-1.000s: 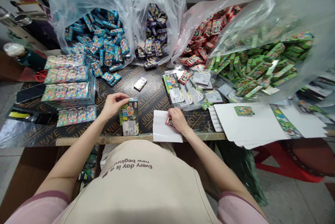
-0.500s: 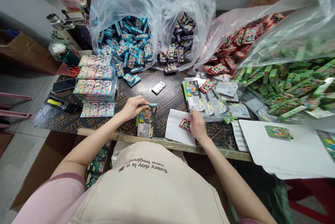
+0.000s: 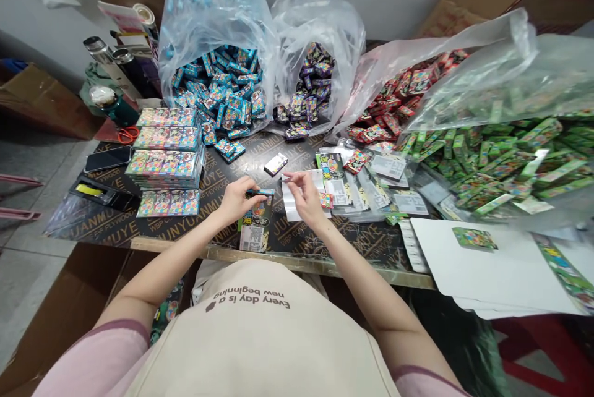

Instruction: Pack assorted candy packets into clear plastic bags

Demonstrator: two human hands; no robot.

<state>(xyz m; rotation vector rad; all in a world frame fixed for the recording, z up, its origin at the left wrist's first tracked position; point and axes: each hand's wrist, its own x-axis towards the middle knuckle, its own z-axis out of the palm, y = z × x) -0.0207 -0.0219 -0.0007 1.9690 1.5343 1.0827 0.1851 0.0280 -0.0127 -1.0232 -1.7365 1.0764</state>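
Note:
My left hand pinches the top edge of a clear pouch filled with small colourful packs, standing near the table's front edge. My right hand is raised just right of it, fingers pinched on a thin clear strip or slip at the fingertips, with a small red pack tucked under the palm side. A white sheet lies beneath the right hand. A loose silver pack rests a little farther back.
Open plastic bags hold blue packs, purple packs, red packs and green packs. Stacked filled pouches lie left, empty pouches right. White card sheets overhang the front right. A phone and flasks sit far left.
My right hand lifted off the white sheet with the red pack and moved left toward the pouch. The left hand kept its hold on the pouch top. The view shifted.

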